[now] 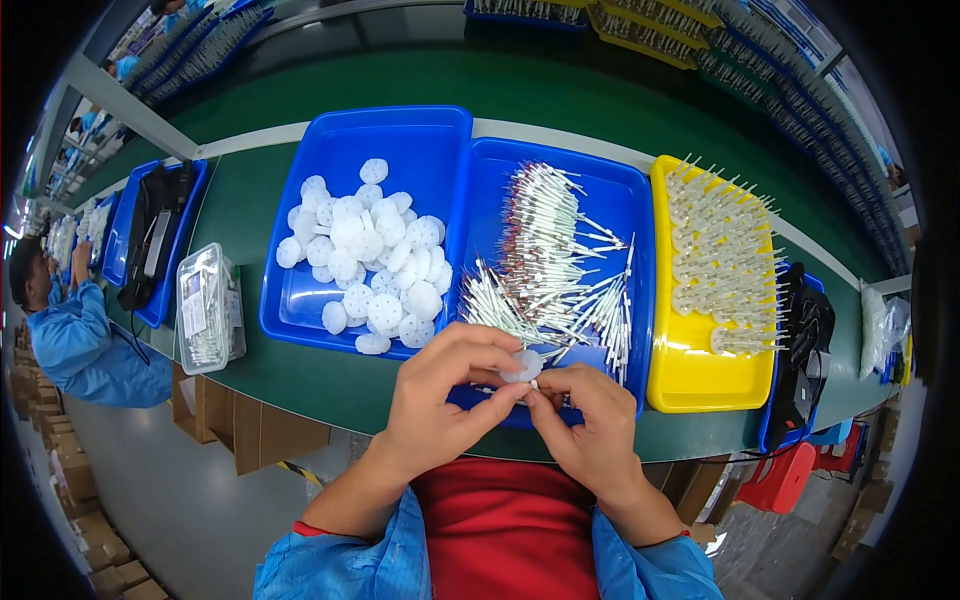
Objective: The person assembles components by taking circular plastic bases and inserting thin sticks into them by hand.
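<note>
Between thumb and fingers, my left hand [448, 390] holds a round white translucent plastic disc [521, 368] near the front edge of the middle tray. My right hand [590, 420] meets it there, its thumb and forefinger pinched on a small white stick-like part [534, 384] at the disc's rim; most of that part is hidden by the fingers. Behind my hands, a blue tray [640, 190] holds a heap of thin white sticks with dark reddish ends [545, 240]. To the left, another blue tray [330, 150] holds a loose pile of similar white discs [365, 240].
A yellow tray [690, 385] at right holds rows of discs fitted with upright sticks [725, 255]. A clear plastic box [208, 310] stands at left. Dark gear lies in blue trays at both ends. A co-worker in blue [85, 335] sits far left; a red stool [780, 480] stands lower right.
</note>
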{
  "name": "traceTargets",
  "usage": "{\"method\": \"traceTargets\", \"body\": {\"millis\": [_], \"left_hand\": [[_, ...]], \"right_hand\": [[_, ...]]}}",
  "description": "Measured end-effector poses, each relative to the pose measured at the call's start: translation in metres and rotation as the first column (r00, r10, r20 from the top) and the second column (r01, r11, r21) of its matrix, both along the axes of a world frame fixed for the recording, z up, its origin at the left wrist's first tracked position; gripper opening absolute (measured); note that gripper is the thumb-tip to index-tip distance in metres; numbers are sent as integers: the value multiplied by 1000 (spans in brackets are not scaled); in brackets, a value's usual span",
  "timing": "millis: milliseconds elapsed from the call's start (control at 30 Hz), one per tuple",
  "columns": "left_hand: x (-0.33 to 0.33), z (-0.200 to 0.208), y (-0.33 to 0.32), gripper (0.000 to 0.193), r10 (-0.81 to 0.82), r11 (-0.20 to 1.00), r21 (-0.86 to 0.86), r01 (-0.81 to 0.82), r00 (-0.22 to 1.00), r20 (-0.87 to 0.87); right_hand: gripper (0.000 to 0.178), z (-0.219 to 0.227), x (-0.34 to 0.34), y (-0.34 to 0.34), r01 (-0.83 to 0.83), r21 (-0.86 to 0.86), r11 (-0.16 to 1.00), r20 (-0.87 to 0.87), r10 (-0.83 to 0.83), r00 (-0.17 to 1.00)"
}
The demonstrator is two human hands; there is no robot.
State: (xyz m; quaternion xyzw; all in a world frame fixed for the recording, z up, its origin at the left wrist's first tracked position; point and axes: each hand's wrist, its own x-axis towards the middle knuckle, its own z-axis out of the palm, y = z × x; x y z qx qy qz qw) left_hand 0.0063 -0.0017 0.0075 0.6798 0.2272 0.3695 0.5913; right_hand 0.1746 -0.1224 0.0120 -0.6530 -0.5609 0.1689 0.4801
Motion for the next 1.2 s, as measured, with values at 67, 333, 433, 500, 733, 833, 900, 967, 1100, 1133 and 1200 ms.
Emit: {"method": "traceTargets", "body": {"millis": [67,333,433,500,733,833,900,967,1100,1133,1200], "left_hand": [[2,3,1,25,22,992,-124,-15,998,50],[-6,3,11,28,-51,973,212,86,985,-166],[-2,4,11,26,87,951,306,-36,984,-154],[-4,3,17,27,117,911,411,-36,978,-173],[-9,-3,14,26,143,982,144,-119,976,-167],[-10,-9,10,26,147,989,29,-144,980,-133],[-10,-8,10,26,134,991,7,-135,983,-128],[-10,-7,10,27,123,992,-15,-126,985,-121],[-11,-1,8,30,108,988,-93,-122,985,-137],[-11,0,7,32,109,984,-125,-127,984,-140],[-13,-3,9,32,95,981,-157,-114,987,-128]], "right_hand": [[21,2,1,0,-6,-18,1000,-2,6,1000],[23,8,17,-2,-100,-95,990,74,107,992],[23,14,30,-1,-129,-182,975,216,167,962],[23,13,31,-1,-115,-248,962,338,197,920],[23,9,31,3,-78,-318,945,334,188,923],[23,7,32,2,-90,-292,952,270,172,947],[23,7,30,2,-93,-277,956,238,162,958],[22,9,27,4,-42,-314,949,287,137,948],[17,7,28,3,-92,-348,933,326,212,921],[17,9,29,2,-92,-312,946,274,182,944],[17,14,28,2,-90,-277,957,219,154,964]]}}
